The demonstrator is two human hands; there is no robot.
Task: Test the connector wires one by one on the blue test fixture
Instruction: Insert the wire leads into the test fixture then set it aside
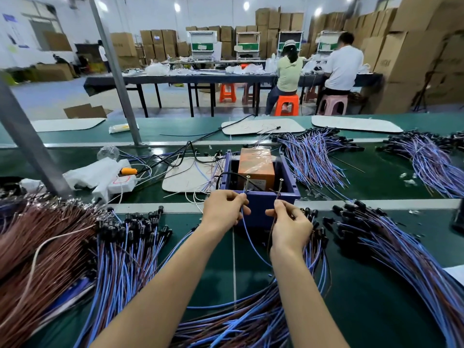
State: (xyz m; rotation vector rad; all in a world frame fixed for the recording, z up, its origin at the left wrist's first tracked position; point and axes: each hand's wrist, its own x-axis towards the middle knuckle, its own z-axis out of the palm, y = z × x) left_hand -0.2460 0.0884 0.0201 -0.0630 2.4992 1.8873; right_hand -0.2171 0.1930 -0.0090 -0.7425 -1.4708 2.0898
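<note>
The blue test fixture, an open box with an orange block inside, stands on the green belt in front of me. My left hand pinches the blue lead of one connector wire, its bare tip held up at the fixture's near wall by a metal pin. My right hand pinches the brown lead of the same wire just under a second pin. Whether the tips touch the pins I cannot tell.
Heaps of blue and brown wires with black connectors lie on the left, under my arms, on the right and behind the fixture. A white power strip and a grey post stand left. Two people sit at a far table.
</note>
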